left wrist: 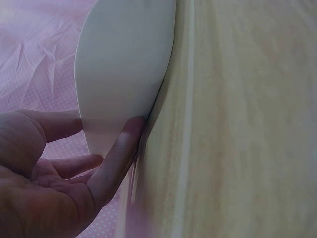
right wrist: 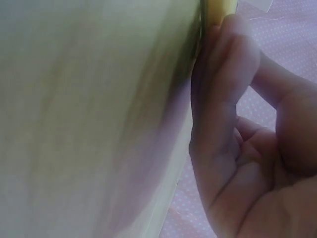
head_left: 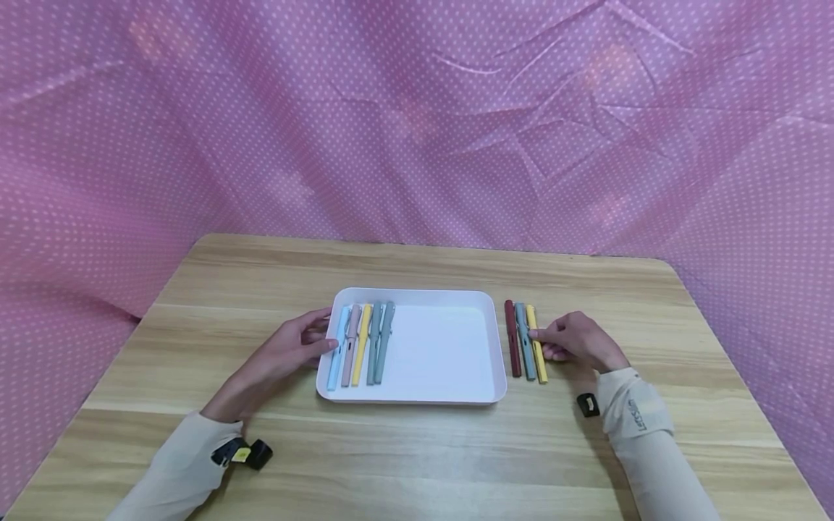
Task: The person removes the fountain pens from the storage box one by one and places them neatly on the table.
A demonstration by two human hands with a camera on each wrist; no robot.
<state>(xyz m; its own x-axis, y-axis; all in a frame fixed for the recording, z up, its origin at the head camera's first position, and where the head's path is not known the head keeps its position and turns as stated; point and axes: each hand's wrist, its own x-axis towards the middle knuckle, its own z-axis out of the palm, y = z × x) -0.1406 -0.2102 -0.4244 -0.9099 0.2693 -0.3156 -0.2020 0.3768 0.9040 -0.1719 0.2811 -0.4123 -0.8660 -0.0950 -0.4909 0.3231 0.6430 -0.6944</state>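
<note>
We see the wooden table (head_left: 417, 449) carrying a white tray (head_left: 443, 354) at its middle. Our left hand (head_left: 296, 347) rests relaxed against the tray's left rim. Five pens (head_left: 361, 344) lie inside the tray's left part. Right of the tray, our right hand (head_left: 576, 341) touches the yellow pen (head_left: 536, 354) with its fingertips, beside a grey-blue pen (head_left: 524, 351) and a dark red pen (head_left: 512, 347).

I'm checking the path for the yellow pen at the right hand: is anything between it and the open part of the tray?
Yes. The grey pen and the dark red pen lie side by side on the table between the yellow pen and the tray. The right hand already touches the yellow pen; nothing separates them.
</note>
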